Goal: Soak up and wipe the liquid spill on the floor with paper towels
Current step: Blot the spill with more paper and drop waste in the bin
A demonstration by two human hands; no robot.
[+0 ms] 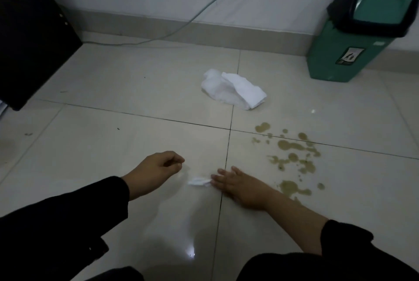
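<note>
While the yellowish-brown spill (292, 160) lies in scattered puddles and droplets across the floor tiles at the right of the frame, we judge the task barely begun: none of the puddles shows a wiped streak or a towel laid on it. A small scrap of paper towel (199, 182) sits on the floor just left of the spill, at the lower middle of the frame, and our right hand (235, 186) rests flat on the tile with straight fingers whose tips touch that scrap. Our left hand (158, 171) hovers further left with its fingers curled in; it seems to hold nothing, though we cannot see inside the curl. What remains, as we judge it, is nearly everything: bringing paper onto the liquid, pressing to soak it, then wiping the residue.

Above the spill, near the middle of the frame, a crumpled white pile of paper towels (233, 90) lies on the floor (113, 133), apart from the liquid and looking dry. A green swing-lid bin (353, 38) stands against the wall at the upper right. A dark cabinet (29, 31) fills the upper left, and a thin cable (197, 14) trails down the wall to the floor behind it. Nothing stands between our hands and the spill.
</note>
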